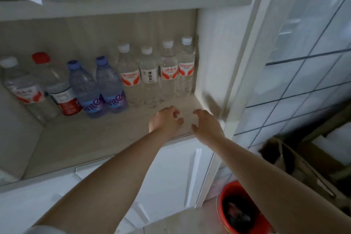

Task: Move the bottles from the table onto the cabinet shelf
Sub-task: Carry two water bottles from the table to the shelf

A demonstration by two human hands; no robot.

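- Bottles stand in a row along the back of the cabinet shelf, eight that I can count, all upright with caps on, so they take little depth and leave the front of the board free for my reach.
- Four clear ones with white caps sit packed at the right end against the side wall, touching or nearly so; I judge they are pushed tight to save room for more.
- Two blue-tinted bottles stand just left of those, then a red-capped bottle and a white-capped bottle at the far left.
- My left hand hovers over the bare front of the shelf, fingers loosely curled, holding nothing.
- My right hand is beside it, near the shelf's right corner, fingers spread and relaxed, also holding nothing.
- Neither hand touches a bottle; both are well in front of the row.
- The table is not in view, so I cannot tell whether any bottles wait there.
- Above, an upper shelf carries packets and boxes; below right, a red bucket sits on the floor.
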